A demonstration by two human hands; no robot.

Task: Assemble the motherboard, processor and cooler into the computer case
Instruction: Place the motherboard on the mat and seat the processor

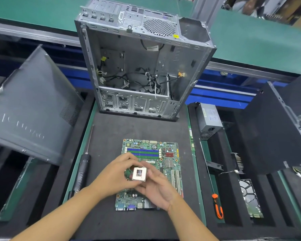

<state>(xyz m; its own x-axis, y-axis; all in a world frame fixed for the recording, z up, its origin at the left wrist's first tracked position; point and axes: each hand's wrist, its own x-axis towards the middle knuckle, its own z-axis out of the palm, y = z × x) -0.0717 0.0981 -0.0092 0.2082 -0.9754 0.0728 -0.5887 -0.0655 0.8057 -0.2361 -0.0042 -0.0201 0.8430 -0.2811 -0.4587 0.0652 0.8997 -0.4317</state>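
Observation:
A green motherboard (pixel 165 154) lies flat on the dark foam mat, near the front. Above its middle, both hands hold a small square processor (pixel 139 174), pale-edged with a dark centre. My left hand (pixel 117 174) grips its left and top edges. My right hand (pixel 157 186) pinches its right side from below. The socket under the hands is hidden. The open grey computer case (pixel 142 70) stands behind the board, with loose black cables on its floor. No cooler can be told apart in view.
A black screwdriver (pixel 83 168) lies left of the board. A grey side panel (pixel 31 108) leans at the left, a black panel (pixel 271 136) at the right. A power supply (pixel 209 120), a hard drive (pixel 250 197) and an orange-handled tool (pixel 217 206) sit in foam slots on the right.

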